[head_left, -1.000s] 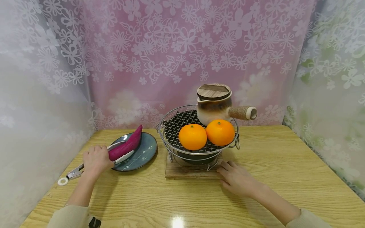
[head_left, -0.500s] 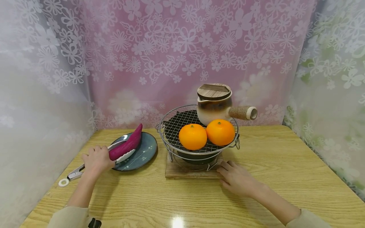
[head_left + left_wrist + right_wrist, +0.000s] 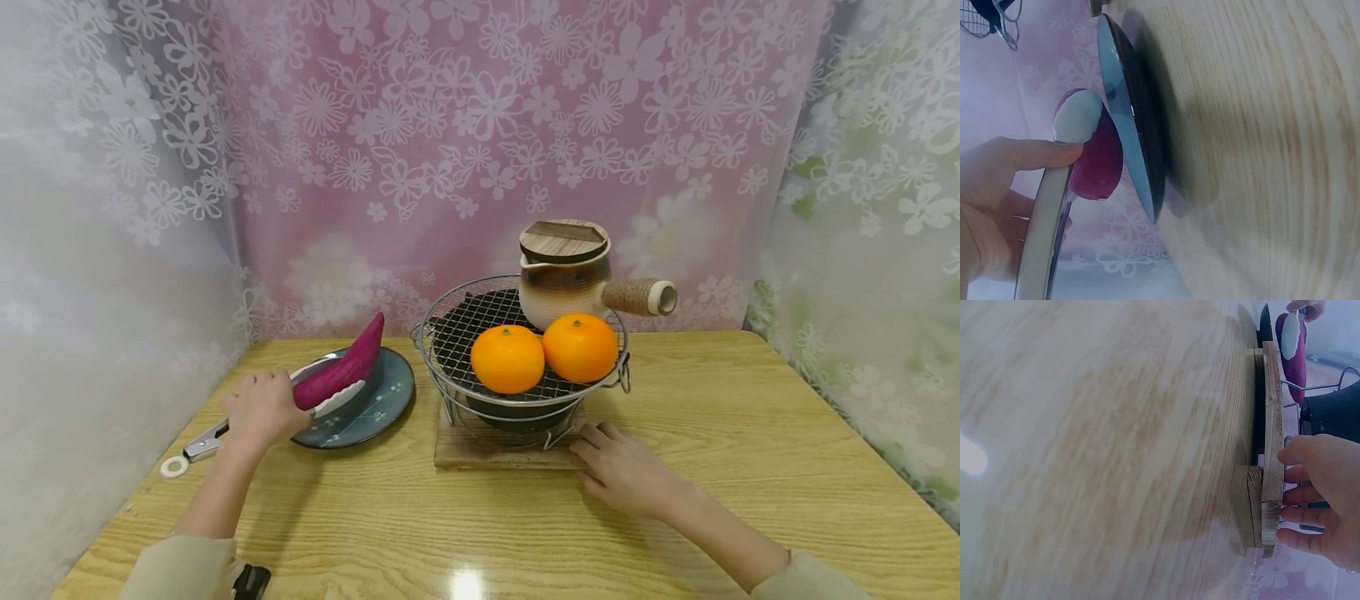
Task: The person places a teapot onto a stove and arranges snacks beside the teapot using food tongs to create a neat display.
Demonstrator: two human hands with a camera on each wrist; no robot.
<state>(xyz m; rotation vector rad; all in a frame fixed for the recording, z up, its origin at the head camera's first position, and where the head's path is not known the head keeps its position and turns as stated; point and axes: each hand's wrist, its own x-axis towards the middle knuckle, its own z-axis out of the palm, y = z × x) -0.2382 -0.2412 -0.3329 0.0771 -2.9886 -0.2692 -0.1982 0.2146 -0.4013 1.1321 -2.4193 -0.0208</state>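
Observation:
My left hand (image 3: pixel 262 410) grips a pair of metal tongs (image 3: pixel 202 447) with white scalloped tips. Between the tips is a purple sweet potato (image 3: pixel 341 375), its pointed end angled up and to the right. It hangs close over a blue-grey plate (image 3: pixel 393 396); in the left wrist view the sweet potato (image 3: pixel 1099 165) overlaps the plate's rim (image 3: pixel 1141 150). At the centre, the relaxed fingers of my right hand (image 3: pixel 626 471) rest on the right end of a low wooden board (image 3: pixel 487 457), beside the wire legs of a round grill.
The grill's wire rack (image 3: pixel 457 337) stands on the board over a dark bowl. Two oranges (image 3: pixel 507 360) sit at its front, and a lidded clay pot (image 3: pixel 555 296) with a rope-wrapped handle (image 3: pixel 633 297) jutting right stands behind. Floral curtains (image 3: pixel 487 167) enclose the wooden table.
My left hand has moved slightly up and to the right, carrying the tongs and sweet potato, whose tip now stands higher. My right hand has kept its place on the board.

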